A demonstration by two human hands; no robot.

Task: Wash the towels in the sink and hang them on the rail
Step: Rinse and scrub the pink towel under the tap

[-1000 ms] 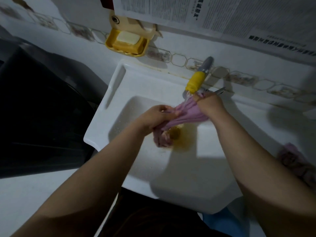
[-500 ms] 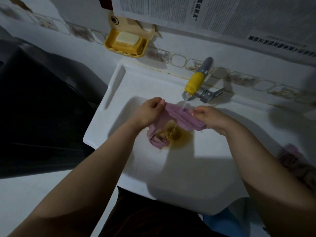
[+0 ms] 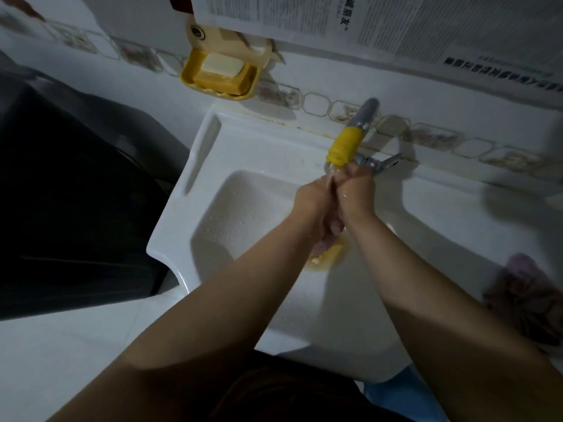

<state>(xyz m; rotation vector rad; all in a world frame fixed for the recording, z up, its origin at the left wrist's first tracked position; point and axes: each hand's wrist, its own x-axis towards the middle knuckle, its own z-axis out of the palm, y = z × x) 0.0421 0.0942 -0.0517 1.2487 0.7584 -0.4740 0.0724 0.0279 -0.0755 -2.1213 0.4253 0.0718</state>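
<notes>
The pink towel [image 3: 327,239] is sitting bunched between the two hands over the basin of the white sink [image 3: 243,214], and only a small fold of it is showing below the wrists, just above the yellowish stain around the drain [image 3: 329,258]. The left hand [image 3: 313,199] and the right hand [image 3: 355,193] are pressing together side by side, knuckles touching, with the fingers of both curled tight around the cloth. The tops of the hands are sitting right under the yellow spout [image 3: 344,146] of the tap [image 3: 365,112], and water is running onto them. The tap's metal handle [image 3: 382,162] is poking out just behind the right hand.

The basin is holding droplets on its left wall and nothing else that can be made out. On the wall above the sink's left corner, a yellow soap dish [image 3: 221,76] is holding a pale bar of soap [image 3: 221,65]. Printed paper [image 3: 304,16] is hanging on the wall above it. A second pinkish towel [image 3: 530,296] is lying crumpled on the white surface [image 3: 457,214] to the right of the basin, well apart from the hands. A dark bulky object [image 3: 70,208] is filling the left side, next to the sink's edge.

Half a second ago the hands were apart, stretching the towel open under the stream; now they are closing in on each other and hiding most of the cloth, higher up and nearer the spout.
</notes>
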